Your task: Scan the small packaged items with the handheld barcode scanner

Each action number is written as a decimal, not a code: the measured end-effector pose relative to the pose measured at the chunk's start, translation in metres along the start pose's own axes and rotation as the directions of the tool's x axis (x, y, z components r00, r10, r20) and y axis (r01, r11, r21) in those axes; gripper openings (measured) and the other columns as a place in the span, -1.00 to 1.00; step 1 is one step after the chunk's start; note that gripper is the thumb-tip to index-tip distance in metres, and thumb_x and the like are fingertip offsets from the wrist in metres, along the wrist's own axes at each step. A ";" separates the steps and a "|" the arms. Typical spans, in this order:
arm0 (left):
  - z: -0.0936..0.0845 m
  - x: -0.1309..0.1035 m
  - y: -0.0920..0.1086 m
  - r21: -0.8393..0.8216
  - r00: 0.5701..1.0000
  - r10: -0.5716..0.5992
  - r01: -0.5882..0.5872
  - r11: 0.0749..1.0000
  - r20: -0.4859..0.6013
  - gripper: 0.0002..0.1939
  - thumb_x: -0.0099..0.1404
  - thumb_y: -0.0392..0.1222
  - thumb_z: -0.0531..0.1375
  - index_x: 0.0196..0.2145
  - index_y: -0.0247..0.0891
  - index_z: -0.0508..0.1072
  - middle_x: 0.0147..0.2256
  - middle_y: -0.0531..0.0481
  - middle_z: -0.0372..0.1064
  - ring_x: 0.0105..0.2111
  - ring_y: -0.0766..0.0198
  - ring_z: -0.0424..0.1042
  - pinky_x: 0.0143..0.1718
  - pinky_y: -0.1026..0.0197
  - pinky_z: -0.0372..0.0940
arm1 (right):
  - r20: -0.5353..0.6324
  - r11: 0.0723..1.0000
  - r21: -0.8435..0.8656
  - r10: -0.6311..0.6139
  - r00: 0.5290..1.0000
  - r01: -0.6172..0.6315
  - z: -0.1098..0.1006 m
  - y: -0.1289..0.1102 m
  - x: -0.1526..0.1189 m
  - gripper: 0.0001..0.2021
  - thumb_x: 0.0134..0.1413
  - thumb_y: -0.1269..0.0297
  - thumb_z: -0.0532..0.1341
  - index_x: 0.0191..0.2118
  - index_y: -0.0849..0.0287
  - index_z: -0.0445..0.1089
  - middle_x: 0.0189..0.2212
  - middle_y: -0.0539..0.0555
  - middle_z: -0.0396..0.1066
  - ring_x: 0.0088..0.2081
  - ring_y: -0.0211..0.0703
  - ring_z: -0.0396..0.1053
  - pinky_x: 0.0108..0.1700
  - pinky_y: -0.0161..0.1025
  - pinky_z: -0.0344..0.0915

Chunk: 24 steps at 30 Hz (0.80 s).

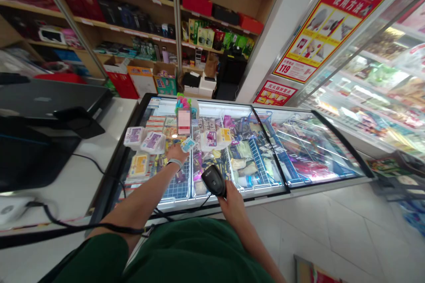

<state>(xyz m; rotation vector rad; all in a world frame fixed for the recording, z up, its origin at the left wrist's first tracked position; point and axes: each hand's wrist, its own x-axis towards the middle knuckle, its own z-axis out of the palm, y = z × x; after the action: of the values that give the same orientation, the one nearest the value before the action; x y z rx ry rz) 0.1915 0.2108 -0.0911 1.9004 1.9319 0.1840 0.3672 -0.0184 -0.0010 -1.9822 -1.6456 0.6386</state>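
My right hand (pixel 233 201) is wrapped round the handle of a black barcode scanner (pixel 213 180), whose head points forward over the freezer's glass top. Ahead and to the left, my left hand (pixel 177 153) pinches a small blue-and-white labelled pack (pixel 188 144) by its edge. Around that hand lie stacks of similar packs: purple-labelled packs (pixel 153 140) and a yellow-labelled stack (pixel 139 165) on the left, another purple-labelled stack (pixel 210 139) and a yellow-labelled pack (pixel 225 136) on the right. Behind my left hand stands a pink-and-white card (pixel 183 121) below a colourful fluffy object (pixel 183 103).
The chest freezer (pixel 288 192) holds wire baskets of frozen goods under glass. A white counter (pixel 79 172) with dark equipment is on the left, with cables (pixel 96 228) crossing near my left arm. Stocked shelves (pixel 126 31) rise behind; a lit display fridge (pixel 375 70) is at right.
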 end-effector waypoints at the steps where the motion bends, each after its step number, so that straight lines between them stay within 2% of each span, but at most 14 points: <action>1: -0.002 -0.004 -0.002 0.011 0.999 0.014 -0.013 1.000 -0.040 -0.50 0.18 0.05 0.22 -0.02 -0.32 0.35 -0.01 -0.23 0.32 0.01 -0.04 0.29 0.00 -0.14 0.17 | 0.000 1.000 -0.002 -0.006 1.000 0.006 0.000 -0.001 0.001 -0.69 -0.04 0.51 0.10 -0.11 0.20 0.25 -0.22 0.16 0.35 -0.18 -0.03 0.34 -0.15 -0.16 0.25; 4: -0.014 -0.025 -0.013 0.046 0.981 0.106 -0.100 0.994 -0.165 -0.45 0.09 0.04 0.25 -0.01 -0.28 0.35 -0.02 -0.26 0.34 0.03 -0.12 0.25 0.02 -0.10 0.08 | 0.004 1.000 0.008 -0.023 1.000 0.023 -0.002 -0.006 0.004 -0.71 -0.02 0.51 0.10 -0.11 0.19 0.25 -0.22 0.15 0.36 -0.18 -0.04 0.34 -0.15 -0.17 0.25; 9: -0.042 -0.075 -0.048 0.105 0.925 0.190 -0.164 0.981 -0.328 -0.44 0.13 0.09 0.19 0.03 -0.24 0.31 -0.04 -0.22 0.36 0.02 -0.09 0.24 0.08 -0.08 -0.05 | 0.078 0.997 0.038 -0.067 0.995 0.064 -0.011 -0.027 0.017 -0.76 0.04 0.44 0.15 -0.12 0.20 0.26 -0.22 0.15 0.36 -0.20 -0.05 0.36 -0.17 -0.20 0.24; 15: -0.068 -0.120 -0.083 0.120 0.886 0.119 -0.072 0.990 -0.449 -0.44 0.18 0.13 0.13 0.05 -0.25 0.29 -0.03 -0.21 0.34 0.02 -0.06 0.24 0.13 -0.05 -0.13 | 0.187 0.973 0.043 -0.232 0.955 0.228 -0.011 -0.062 0.032 -0.76 0.05 0.46 0.16 -0.11 0.21 0.27 -0.18 0.16 0.37 -0.15 -0.05 0.33 -0.10 -0.19 0.21; 20: -0.077 -0.139 -0.093 0.067 0.887 0.010 0.024 0.997 -0.462 -0.43 0.18 0.15 0.12 0.04 -0.24 0.28 -0.02 -0.22 0.33 0.03 -0.09 0.22 0.15 -0.05 -0.17 | 0.235 0.947 0.047 -0.321 0.918 0.319 -0.003 -0.079 0.033 -0.78 0.04 0.48 0.16 -0.15 0.19 0.26 -0.21 0.13 0.35 -0.17 -0.07 0.31 -0.12 -0.20 0.20; 24: -0.078 -0.147 -0.099 0.047 0.864 0.007 0.020 0.999 -0.503 -0.43 0.18 0.16 0.12 0.03 -0.27 0.28 -0.03 -0.21 0.33 0.03 -0.06 0.22 0.17 -0.04 -0.19 | 0.272 0.938 0.034 -0.341 0.900 0.345 0.003 -0.081 0.032 -0.82 0.06 0.47 0.15 -0.18 0.19 0.24 -0.24 0.12 0.33 -0.20 -0.08 0.30 -0.15 -0.19 0.20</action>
<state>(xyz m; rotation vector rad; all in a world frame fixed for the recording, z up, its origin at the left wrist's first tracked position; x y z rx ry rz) 0.0662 0.0765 -0.0286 2.0216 2.2852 0.7004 0.3091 0.0261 0.0465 -1.6039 -2.1078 0.7906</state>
